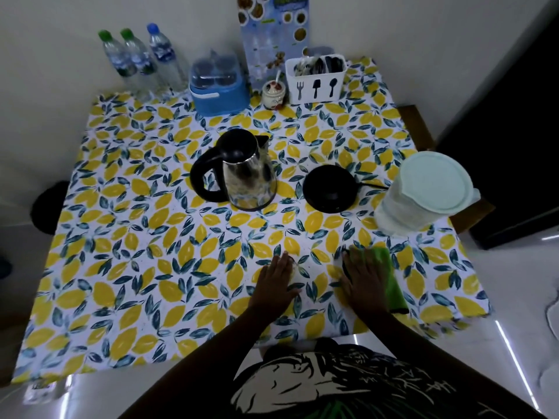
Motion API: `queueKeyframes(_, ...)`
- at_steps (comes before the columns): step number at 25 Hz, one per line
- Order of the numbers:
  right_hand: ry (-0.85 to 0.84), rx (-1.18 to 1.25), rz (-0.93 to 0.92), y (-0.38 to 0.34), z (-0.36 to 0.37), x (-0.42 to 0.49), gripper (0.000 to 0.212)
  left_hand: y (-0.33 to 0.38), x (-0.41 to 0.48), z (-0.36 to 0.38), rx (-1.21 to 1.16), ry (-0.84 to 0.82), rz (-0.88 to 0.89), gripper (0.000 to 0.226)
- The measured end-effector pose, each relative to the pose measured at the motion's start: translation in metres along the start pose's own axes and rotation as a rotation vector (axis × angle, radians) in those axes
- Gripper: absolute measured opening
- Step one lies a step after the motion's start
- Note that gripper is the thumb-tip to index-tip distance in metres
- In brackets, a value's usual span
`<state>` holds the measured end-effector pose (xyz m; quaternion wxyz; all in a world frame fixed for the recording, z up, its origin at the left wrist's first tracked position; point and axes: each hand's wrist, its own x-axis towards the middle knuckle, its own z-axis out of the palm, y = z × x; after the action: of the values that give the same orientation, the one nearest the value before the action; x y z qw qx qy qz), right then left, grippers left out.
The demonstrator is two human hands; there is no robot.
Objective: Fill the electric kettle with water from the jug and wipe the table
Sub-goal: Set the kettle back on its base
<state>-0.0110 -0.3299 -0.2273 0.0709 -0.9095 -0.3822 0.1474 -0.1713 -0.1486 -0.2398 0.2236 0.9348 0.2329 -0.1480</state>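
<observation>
Our right hand (364, 281) pressing flat on the green cloth (390, 282), fingers spread, our left hand (276, 284) lying flat on the worktop (121, 267), fingers together, kettle (245, 173) standing beside its base (329, 189), lidded jug (423, 192) sitting at the right edge

No words, brands or numbers can be read. The white cutlery holder (315, 78) at the far side carries black fork, spatula and spoon signs; print on the water bottles' labels (142, 60) and the poster (273, 34) is too blurred.
</observation>
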Motion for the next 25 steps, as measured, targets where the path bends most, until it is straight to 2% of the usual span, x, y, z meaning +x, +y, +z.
queueKeyframes(4,0.067,0.046,-0.173,-0.029,-0.012,0.031,0.059,-0.013,-0.001,-0.026,0.004,0.135,-0.002,0.069)
queueKeyframes(8,0.210,0.145,-0.314,-0.069,-0.037,0.074,0.055,-0.026,0.004,-0.071,-0.101,0.379,-0.042,0.054)
queueKeyframes(12,0.352,0.118,-0.454,-0.116,-0.079,0.127,0.067,-0.048,0.019,-0.138,-0.117,0.644,-0.077,0.047)
queueKeyframes(16,0.330,0.041,-0.485,-0.162,-0.123,0.172,0.089,-0.068,0.036,-0.202,-0.120,0.817,-0.087,0.045)
queueKeyframes(19,0.262,-0.022,-0.486,-0.187,-0.140,0.197,0.102,-0.078,0.046,-0.232,-0.136,0.816,-0.137,0.050)
queueKeyframes(22,0.171,-0.100,-0.478,-0.199,-0.143,0.216,0.108,-0.091,0.056,-0.242,-0.172,0.706,-0.167,0.054)
queueKeyframes(25,0.113,-0.156,-0.455,-0.202,-0.134,0.223,0.111,-0.103,0.058,-0.242,-0.309,0.627,-0.123,0.051)
